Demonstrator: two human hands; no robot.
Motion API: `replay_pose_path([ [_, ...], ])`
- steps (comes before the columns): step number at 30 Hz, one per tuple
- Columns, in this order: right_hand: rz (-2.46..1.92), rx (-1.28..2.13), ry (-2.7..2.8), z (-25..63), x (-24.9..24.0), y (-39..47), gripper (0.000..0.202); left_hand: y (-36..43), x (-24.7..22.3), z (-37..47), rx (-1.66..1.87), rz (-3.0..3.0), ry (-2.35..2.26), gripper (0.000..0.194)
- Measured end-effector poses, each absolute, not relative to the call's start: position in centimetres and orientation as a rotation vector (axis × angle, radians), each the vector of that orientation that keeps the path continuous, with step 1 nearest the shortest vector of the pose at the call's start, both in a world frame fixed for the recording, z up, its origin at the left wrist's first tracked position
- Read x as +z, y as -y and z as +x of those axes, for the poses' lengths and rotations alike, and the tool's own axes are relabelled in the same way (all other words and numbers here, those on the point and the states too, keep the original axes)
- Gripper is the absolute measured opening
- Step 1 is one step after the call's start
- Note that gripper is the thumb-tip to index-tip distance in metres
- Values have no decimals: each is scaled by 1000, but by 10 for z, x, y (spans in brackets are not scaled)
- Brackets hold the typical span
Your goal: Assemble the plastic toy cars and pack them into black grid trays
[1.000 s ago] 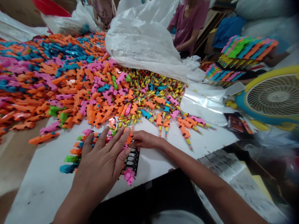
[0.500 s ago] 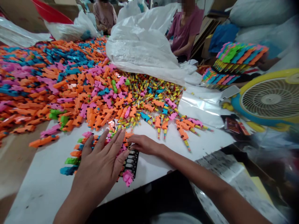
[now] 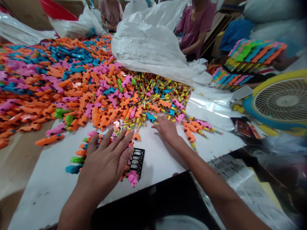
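My left hand [image 3: 107,156] lies spread out, palm down, over a row of small plastic toy cars in pink, green, orange and blue. Under it a black slotted rack [image 3: 137,163] shows at the right, and a pink toy [image 3: 133,178] sits at its near end. The noses of a blue toy car [image 3: 73,169] and a green one [image 3: 77,159] stick out on the left. My right hand [image 3: 166,130] is over the near edge of the pile, thumb apart from the bent fingers, beside a blue toy car [image 3: 151,117]. What lies beneath its palm is hidden.
A big heap of toy cars [image 3: 48,83] covers the left and back. Yellow-labelled tubes [image 3: 163,86] lie before a large white plastic bag [image 3: 148,44]. Several orange cars on tubes [image 3: 190,129] lie to the right. A fan [image 3: 287,100] stands far right; two people [image 3: 198,28] sit behind.
My right hand has left the rack and moved right and away from me to the pile's edge, where it covers two orange cars on tubes. My left hand stays over the rack.
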State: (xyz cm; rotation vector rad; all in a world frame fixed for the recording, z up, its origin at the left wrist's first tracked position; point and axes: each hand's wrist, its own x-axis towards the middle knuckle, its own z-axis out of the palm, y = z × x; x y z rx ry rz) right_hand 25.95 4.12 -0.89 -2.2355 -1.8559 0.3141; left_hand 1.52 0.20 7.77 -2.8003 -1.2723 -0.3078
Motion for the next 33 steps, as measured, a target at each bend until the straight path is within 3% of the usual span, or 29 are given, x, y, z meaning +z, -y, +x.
replay_pose_path([
  [8,-2221,409,1828,263,-7,-20,14,3,83,17,-323,-2736,1271,51],
  [15,-1180,1450,1371,222,-25,54,20,22,74,29,-369,-2687,1300,65],
  [17,-970,1616,1342,211,-33,61,16,21,73,28,-359,-2690,1291,65],
  [25,-1016,1106,2091,204,-33,56,19,21,75,27,-355,-2728,1279,65],
  [29,-1071,1016,2257,205,-22,51,21,22,75,30,-357,-2707,1313,72],
  [33,-1901,657,1914,235,-14,33,21,22,77,31,-352,-2721,1308,71],
])
